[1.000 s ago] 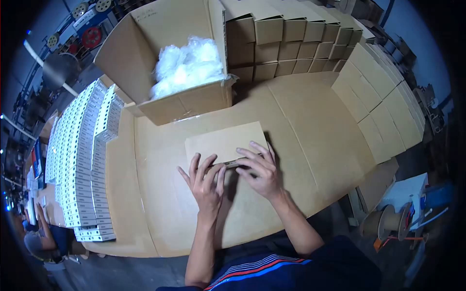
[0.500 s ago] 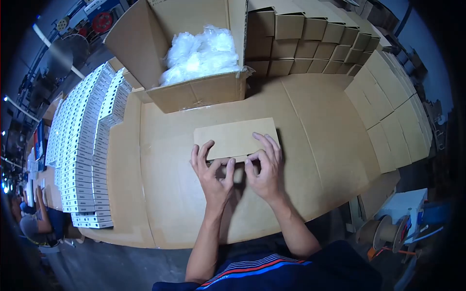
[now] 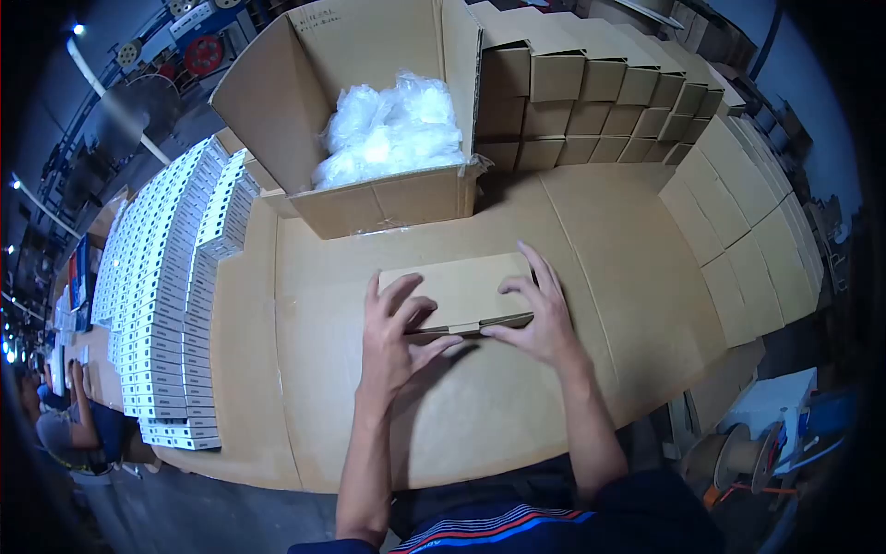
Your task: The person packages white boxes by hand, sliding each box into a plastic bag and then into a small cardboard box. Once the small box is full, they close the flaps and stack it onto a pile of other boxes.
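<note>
A flat brown cardboard box (image 3: pixel 457 284) lies on the cardboard-covered table (image 3: pixel 452 415), between my hands. My left hand (image 3: pixel 392 332) is at its left front corner, fingers spread and curved over the top, thumb along the front edge. At the right end, my right hand (image 3: pixel 540 309) has its fingers apart over the top and its thumb at the front edge. A small tab shows at the middle of that front edge, between the two thumbs. Both hands touch the box at its near side.
Behind is a large open carton (image 3: pixel 392 208) with clear plastic bags (image 3: pixel 392 134). White boxes (image 3: pixel 166 305) are stacked at the left. Brown boxes (image 3: pixel 558 78) stand at the back right, flat cartons (image 3: pixel 748 231) at the right. Another person (image 3: pixel 78 420) is at the far left.
My hands have moved apart along the front edge, the left thumb now stretched sideways and the right hand farther right. The whole scene sits slightly lower in view.
</note>
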Tool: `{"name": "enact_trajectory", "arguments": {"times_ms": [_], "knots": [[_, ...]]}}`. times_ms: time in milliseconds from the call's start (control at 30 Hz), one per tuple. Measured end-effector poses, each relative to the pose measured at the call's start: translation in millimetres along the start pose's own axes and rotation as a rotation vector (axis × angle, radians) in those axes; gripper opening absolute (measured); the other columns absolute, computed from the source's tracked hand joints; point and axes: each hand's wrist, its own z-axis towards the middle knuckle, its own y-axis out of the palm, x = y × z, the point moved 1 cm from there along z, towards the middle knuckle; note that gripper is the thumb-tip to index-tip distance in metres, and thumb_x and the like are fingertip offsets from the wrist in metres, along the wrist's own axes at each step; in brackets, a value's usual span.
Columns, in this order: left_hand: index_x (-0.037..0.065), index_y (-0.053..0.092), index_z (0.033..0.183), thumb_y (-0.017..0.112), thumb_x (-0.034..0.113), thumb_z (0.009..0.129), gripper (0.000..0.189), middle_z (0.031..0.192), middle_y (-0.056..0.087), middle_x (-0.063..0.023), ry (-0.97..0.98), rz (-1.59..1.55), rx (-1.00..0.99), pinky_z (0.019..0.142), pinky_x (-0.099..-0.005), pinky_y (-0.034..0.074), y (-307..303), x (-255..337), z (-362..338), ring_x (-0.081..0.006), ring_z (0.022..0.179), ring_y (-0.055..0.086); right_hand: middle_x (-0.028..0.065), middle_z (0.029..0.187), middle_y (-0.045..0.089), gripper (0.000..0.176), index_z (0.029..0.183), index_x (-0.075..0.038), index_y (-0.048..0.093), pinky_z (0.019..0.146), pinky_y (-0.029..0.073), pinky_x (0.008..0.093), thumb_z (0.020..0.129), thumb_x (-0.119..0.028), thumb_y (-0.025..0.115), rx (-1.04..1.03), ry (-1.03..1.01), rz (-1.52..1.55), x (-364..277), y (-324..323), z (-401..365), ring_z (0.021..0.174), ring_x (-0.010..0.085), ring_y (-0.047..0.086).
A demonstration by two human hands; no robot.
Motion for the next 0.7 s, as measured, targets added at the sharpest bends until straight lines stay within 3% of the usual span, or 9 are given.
{"name": "enact_trajectory", "arguments": {"times_ms": [200, 300, 367, 433, 500, 533, 633, 667, 700], "knots": [[0.007, 0.071, 0.089, 0.094, 0.041, 0.062, 0.049, 0.119, 0.068, -0.0095, 0.031, 0.026, -0.024, 0.115, -0.0591, 0.034, 5.9, -9.4, 17.9, -0.0276, 0.113, 0.065, 0.0193, 0.139, 0.058, 0.058, 0.093, -0.008, 0.057, 0.107, 0.044, 0.0497, 0.061, -0.034, 0.098, -0.102, -0.034, 0.199, 23.8, 9.4, 22.3, 0.126, 0.0410, 0.053], [0.005, 0.069, 0.094, 0.097, 0.030, 0.062, 0.049, 0.130, 0.066, -0.0145, 0.025, -0.028, -0.043, 0.117, -0.0582, 0.034, 9.9, -16.2, 11.2, -0.0334, 0.121, 0.063, 0.0194, 0.140, 0.056, 0.059, 0.093, -0.007, 0.058, 0.107, 0.044, 0.0503, 0.060, -0.035, 0.098, -0.093, -0.083, 0.150, 30.0, 12.9, 20.8, 0.125, 0.0409, 0.052], [0.003, 0.064, 0.114, 0.097, 0.016, 0.062, 0.063, 0.141, 0.057, -0.0176, -0.213, -0.344, 0.024, 0.115, -0.0526, 0.042, 21.9, -19.0, 1.2, -0.0327, 0.128, 0.058, 0.0193, 0.139, 0.055, 0.059, 0.094, -0.007, 0.057, 0.108, 0.043, 0.0510, 0.061, -0.035, 0.098, -0.046, -0.077, 0.180, 31.8, 16.4, 14.0, 0.129, 0.0412, 0.050], [0.002, 0.051, 0.135, 0.095, 0.003, 0.065, 0.082, 0.147, 0.050, -0.0183, -0.174, -0.360, 0.206, 0.112, -0.0443, 0.048, 29.5, -20.2, -6.7, -0.0313, 0.134, 0.053, 0.0186, 0.141, 0.053, 0.059, 0.098, -0.007, 0.057, 0.111, 0.042, 0.0507, 0.063, -0.034, 0.097, -0.024, -0.041, 0.208, 33.9, 13.4, 6.2, 0.133, 0.0403, 0.048], [0.002, 0.040, 0.147, 0.092, -0.001, 0.071, 0.092, 0.153, 0.041, -0.0151, -0.433, -0.608, 0.245, 0.112, -0.0423, 0.050, 49.5, -40.3, -20.0, -0.0280, 0.133, 0.053, 0.0175, 0.144, 0.051, 0.062, 0.105, -0.008, 0.056, 0.115, 0.040, 0.0501, 0.064, -0.032, 0.097, 0.003, 0.059, 0.225, 43.4, 1.6, -2.5, 0.138, 0.0418, 0.044], [-0.002, 0.045, 0.146, 0.079, -0.006, 0.085, 0.070, 0.144, 0.052, -0.0153, -0.534, -0.680, 0.233, 0.108, -0.0385, 0.050, 60.4, -46.7, -21.2, -0.0253, 0.127, 0.057, 0.0174, 0.144, 0.050, 0.062, 0.105, -0.008, 0.056, 0.116, 0.039, 0.0503, 0.064, -0.031, 0.097, 0.022, 0.121, 0.251, 49.7, -8.4, -7.0, 0.140, 0.0421, 0.043], [-0.005, 0.055, 0.137, 0.063, -0.004, 0.098, 0.040, 0.128, 0.065, -0.0147, -0.411, -0.658, -0.013, 0.101, -0.0342, 0.051, 102.1, -39.1, 8.6, -0.0216, 0.116, 0.064, 0.0187, 0.150, 0.047, 0.075, 0.124, -0.008, 0.054, 0.116, 0.040, 0.0471, 0.065, -0.027, 0.097, 0.231, 0.230, 0.167, 78.9, -34.7, -29.2, 0.142, 0.0399, 0.043], [-0.007, 0.060, 0.130, 0.053, 0.002, 0.105, 0.028, 0.113, 0.071, -0.0136, -0.355, -0.629, -0.048, 0.096, -0.0314, 0.052, 119.1, -16.9, 26.0, -0.0187, 0.107, 0.067, 0.0191, 0.152, 0.045, 0.080, 0.129, -0.008, 0.052, 0.116, 0.041, 0.0461, 0.066, -0.026, 0.097, 0.350, 0.285, 0.109, 86.7, -48.0, -38.0, 0.142, 0.0386, 0.044], [-0.008, 0.060, 0.129, 0.052, 0.004, 0.106, 0.028, 0.115, 0.071, -0.0139, -0.334, -0.574, -0.143, 0.094, -0.0310, 0.053, 133.3, 2.5, 43.8, -0.0180, 0.107, 0.067, 0.0195, 0.154, 0.044, 0.086, 0.135, -0.008, 0.050, 0.115, 0.042, 0.0451, 0.066, -0.026, 0.097, 0.464, 0.341, 0.049, 94.1, -60.1, -48.4, 0.142, 0.0373, 0.045]]}}
